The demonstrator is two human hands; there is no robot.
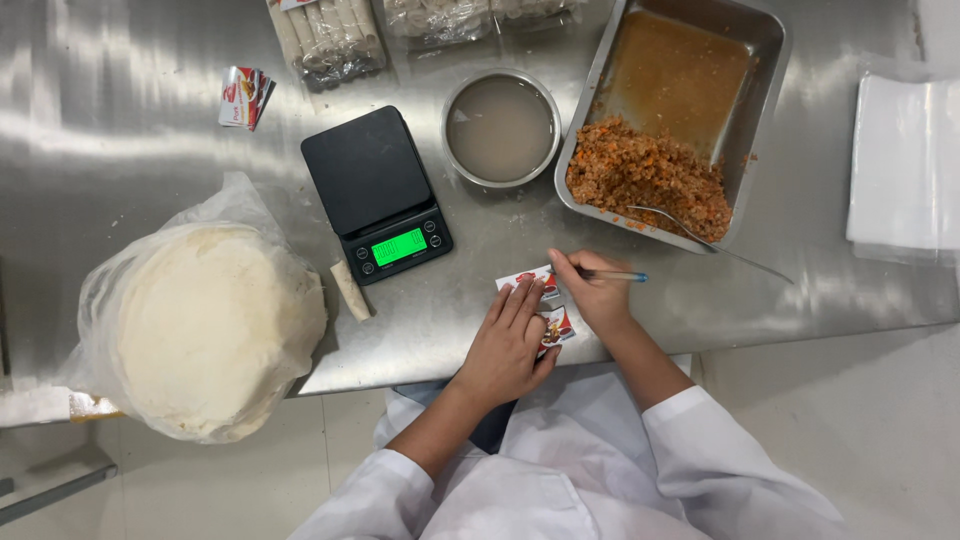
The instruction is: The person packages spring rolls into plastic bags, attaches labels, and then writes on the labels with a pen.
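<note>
My left hand [508,340] lies flat with fingers spread on a small red and white printed card [552,327] at the near edge of the steel table [150,120]. My right hand [593,293] is closed around a thin pen [615,275] with a blue end, its tip down at the card's top. The card is partly hidden under both hands.
A black scale [375,192] with a green display stands left of my hands, a small roll [350,290] beside it. A bagged stack of round wrappers [205,330] overhangs the edge. Behind are a bowl of cloudy liquid [501,128], a filling tray [680,110] with spoon [700,240], wrapped rolls [328,38], another card [245,97] and plastic sheets [905,165].
</note>
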